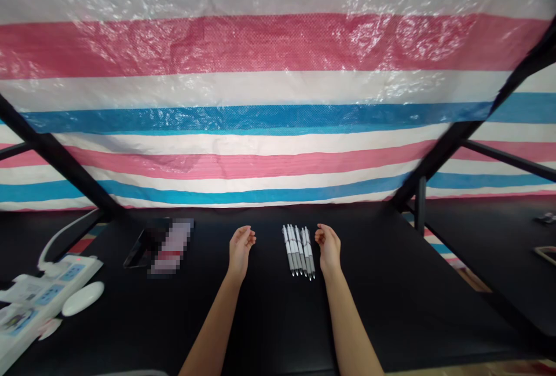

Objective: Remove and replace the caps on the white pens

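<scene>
Several white and grey pens (298,249) lie side by side in a neat row on the black table (391,283), tips toward me. My right hand (329,245) rests on its edge just right of the row, fingers loosely curled, holding nothing. My left hand (241,247) rests on its edge a short way left of the pens, palm facing right, fingers half curled and apart, also without anything in it. Both forearms reach in from the bottom edge.
At the far left sit a white power strip (39,298) with its cable and a white oval mouse (82,298). A dark phone (141,245) and a blurred card lie left of centre. Black frame bars (452,144) slant overhead; a striped tarp hangs behind.
</scene>
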{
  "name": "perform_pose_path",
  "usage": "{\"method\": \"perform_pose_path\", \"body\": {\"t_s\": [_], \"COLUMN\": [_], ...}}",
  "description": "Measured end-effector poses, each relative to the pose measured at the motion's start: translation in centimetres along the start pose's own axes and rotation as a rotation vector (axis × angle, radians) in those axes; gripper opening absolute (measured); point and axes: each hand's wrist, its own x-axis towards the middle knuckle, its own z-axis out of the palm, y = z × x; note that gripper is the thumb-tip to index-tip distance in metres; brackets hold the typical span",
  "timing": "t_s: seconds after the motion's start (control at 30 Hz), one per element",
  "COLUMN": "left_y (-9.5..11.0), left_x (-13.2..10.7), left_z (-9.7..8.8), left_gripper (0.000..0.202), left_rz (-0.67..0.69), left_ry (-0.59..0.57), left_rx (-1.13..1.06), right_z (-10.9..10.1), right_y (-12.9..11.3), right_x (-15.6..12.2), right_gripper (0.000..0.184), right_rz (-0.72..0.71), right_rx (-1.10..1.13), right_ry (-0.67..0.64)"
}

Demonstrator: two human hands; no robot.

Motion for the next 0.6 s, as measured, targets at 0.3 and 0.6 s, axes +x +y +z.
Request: {"method": "perform_pose_path", "body": {"t_s": [0.3,0.6], "left_y": [-0.06,-0.25], "left_x": [0.02,0.11], "left_z": [-0.04,-0.20], "left_gripper": [0.032,0.031], "left_rz": [0.003,0.026], "left_ry": [-0.002,-0.011], "left_rx": [-0.017,0.007], "right_z": [0.05,0.14], "right_y": [0.04,0.15], "right_x": [0.19,0.14], "right_gripper": [0.018,0.016], "right_rz": [0.013,-0.003], "right_rx": [0.005,-0.040], "right_ry": [0.005,0.001]}}
